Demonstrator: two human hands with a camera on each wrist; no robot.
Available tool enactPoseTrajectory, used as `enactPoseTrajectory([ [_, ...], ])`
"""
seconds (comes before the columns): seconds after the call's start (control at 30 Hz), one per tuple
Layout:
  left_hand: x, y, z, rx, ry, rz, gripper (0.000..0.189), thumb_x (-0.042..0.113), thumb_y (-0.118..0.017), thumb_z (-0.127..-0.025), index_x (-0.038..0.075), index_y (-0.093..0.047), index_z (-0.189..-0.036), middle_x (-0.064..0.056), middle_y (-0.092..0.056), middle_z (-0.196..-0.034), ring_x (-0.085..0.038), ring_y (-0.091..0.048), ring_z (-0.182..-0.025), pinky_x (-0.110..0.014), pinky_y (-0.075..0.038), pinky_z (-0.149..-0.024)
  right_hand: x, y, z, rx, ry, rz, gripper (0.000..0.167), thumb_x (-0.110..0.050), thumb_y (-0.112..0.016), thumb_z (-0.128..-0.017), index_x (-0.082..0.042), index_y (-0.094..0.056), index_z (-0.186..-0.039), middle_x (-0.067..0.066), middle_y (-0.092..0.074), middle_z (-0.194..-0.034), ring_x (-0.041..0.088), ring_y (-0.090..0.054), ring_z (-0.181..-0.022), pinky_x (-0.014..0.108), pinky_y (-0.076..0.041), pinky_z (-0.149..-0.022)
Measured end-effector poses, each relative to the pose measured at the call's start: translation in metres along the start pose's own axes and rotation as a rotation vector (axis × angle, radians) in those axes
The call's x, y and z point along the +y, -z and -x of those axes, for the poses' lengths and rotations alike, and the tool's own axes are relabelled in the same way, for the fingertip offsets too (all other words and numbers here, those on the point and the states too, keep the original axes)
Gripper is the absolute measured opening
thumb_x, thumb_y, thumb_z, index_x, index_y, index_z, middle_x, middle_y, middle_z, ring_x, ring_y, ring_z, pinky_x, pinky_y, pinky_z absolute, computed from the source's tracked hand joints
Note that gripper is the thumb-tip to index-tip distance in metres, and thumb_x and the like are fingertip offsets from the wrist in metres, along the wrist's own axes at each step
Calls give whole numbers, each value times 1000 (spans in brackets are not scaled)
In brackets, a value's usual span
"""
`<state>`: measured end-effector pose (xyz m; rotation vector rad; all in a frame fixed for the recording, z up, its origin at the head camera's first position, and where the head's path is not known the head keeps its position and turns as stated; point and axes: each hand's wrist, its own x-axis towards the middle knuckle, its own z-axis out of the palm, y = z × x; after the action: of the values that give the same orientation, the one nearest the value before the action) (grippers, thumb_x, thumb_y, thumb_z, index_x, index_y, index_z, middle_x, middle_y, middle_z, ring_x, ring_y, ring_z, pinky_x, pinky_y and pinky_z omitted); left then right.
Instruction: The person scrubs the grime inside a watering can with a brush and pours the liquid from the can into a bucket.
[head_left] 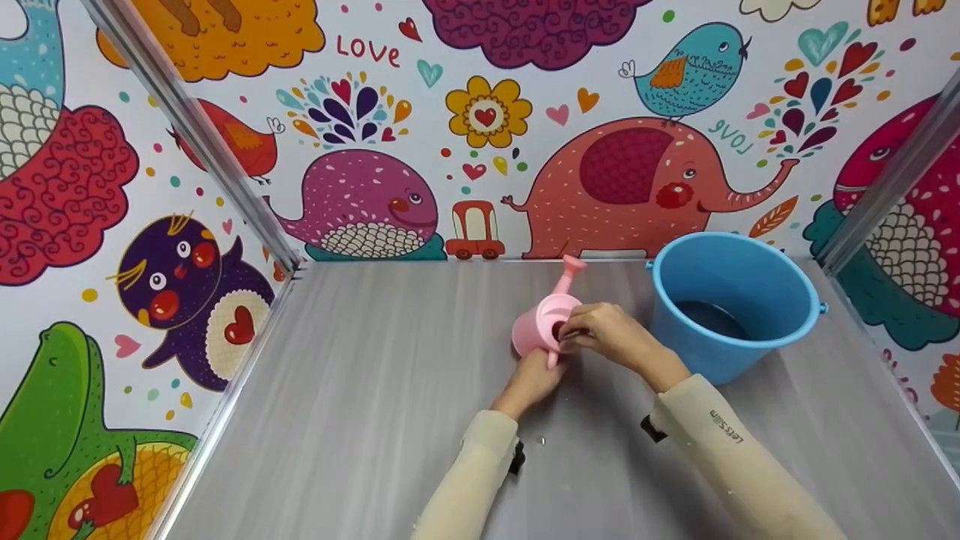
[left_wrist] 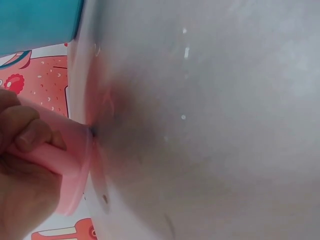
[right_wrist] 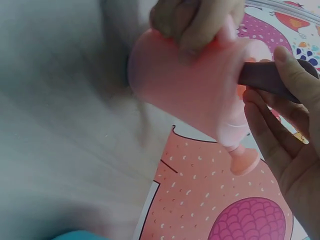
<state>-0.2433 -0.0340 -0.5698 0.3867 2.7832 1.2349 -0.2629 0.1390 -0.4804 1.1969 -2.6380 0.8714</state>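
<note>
A small pink watering can [head_left: 527, 334] stands on the grey table, its spout pointing toward the back wall. My left hand [head_left: 534, 380] grips its handle from the near side; in the left wrist view the fingers [left_wrist: 30, 127] curl round that handle. At the can's mouth, my right hand [head_left: 611, 335] pinches a dark, smooth handle [right_wrist: 265, 77] between thumb and fingers. The inner end of this dark handle is inside the can, so its kind is hidden. Behind the can's rim, the spout's flared head [right_wrist: 245, 161] shows in the right wrist view.
A large blue bucket [head_left: 736, 292] stands right of the can, close to my right forearm, with a dark bottom visible inside. Small water drops [head_left: 541, 441] lie on the grey table [head_left: 375, 420]. Cartoon-printed walls [head_left: 480, 45] border the table at the back and sides.
</note>
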Motion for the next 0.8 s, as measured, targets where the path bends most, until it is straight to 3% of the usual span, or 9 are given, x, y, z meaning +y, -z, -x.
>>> enactPoseTrajectory([
  [0.23,-1,1,1,8,4,6,29,16,-60,-93,15,-47,-67,7,-41,-64,-9,-39,-60,-24,-34,-58,-7,12,-3,99,-83,-104,17,-10,-76,-85,-5,-77,-102,6,-76,-94,19,-72,-86,36,-60,-79],
  [0.47,-2,2,1,-6,37,29,31,20,-59,-96,16,-48,-68,7,-41,-63,-9,-39,-60,-24,-34,-58,-9,6,-3,177,-150,-100,13,-12,-74,-87,-7,-78,-99,5,-76,-89,17,-69,-78,34,-59,-75],
  [0.63,-3,2,0,2,32,46,27,17,-60,-94,13,-50,-69,6,-42,-64,-10,-41,-61,-25,-36,-59,-5,-7,-1,173,-183,-125,15,-15,-75,-87,-6,-78,-99,5,-76,-88,15,-68,-75,30,-58,-73],
  [0.8,-3,1,-1,8,-19,44,24,13,-60,-92,10,-53,-70,6,-41,-65,-10,-40,-61,-25,-37,-60,-2,-17,3,165,-197,-153,14,-13,-74,-88,-6,-78,-100,7,-76,-87,14,-63,-73,25,-55,-70],
])
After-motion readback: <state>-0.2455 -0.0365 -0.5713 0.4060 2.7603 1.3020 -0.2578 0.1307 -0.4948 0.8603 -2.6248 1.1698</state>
